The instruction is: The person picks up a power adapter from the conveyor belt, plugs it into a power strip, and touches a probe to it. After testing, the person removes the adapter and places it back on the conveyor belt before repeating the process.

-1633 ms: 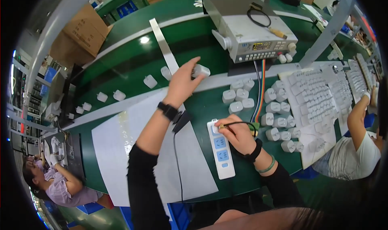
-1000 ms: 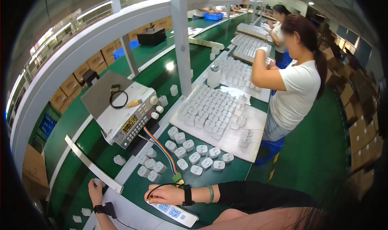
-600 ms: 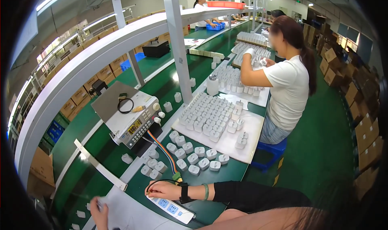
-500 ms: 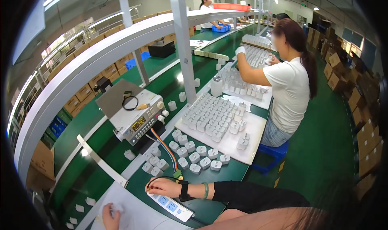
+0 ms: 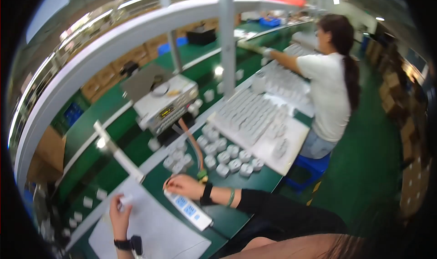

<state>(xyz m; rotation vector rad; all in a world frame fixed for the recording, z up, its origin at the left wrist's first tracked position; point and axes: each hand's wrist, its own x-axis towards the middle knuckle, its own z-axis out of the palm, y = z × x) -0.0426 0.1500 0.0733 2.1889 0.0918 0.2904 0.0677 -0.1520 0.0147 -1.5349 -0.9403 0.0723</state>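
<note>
My left hand point(image 5: 119, 217), a dark band on its wrist, holds a small white charger point(image 5: 126, 200) between thumb and fingers. It is over a white sheet point(image 5: 154, 218) at the lower left. My right hand point(image 5: 183, 186) bends over the far end of a white power strip point(image 5: 197, 218) with blue sockets, fingertips pinched together. What they grip there is hidden and blurred. Just past that wrist, a green connector point(image 5: 202, 173) ends a multicoloured cable point(image 5: 193, 143) from a grey bench instrument point(image 5: 168, 105). White chargers point(image 5: 223, 157) stand in a loose group beyond my right hand.
A white board point(image 5: 277, 161) carries rows of chargers at the right. Behind it a co-worker point(image 5: 334, 86) in a white shirt sits on a blue stool point(image 5: 312, 170), one arm stretched across the bench. A grey post point(image 5: 226, 40) rises beside the green conveyor point(image 5: 118, 134).
The picture has shifted and blurred. My left hand has come further into view, with its wrist now showing. My right hand stays at the strip. The co-worker's arm now reaches out to the left.
</note>
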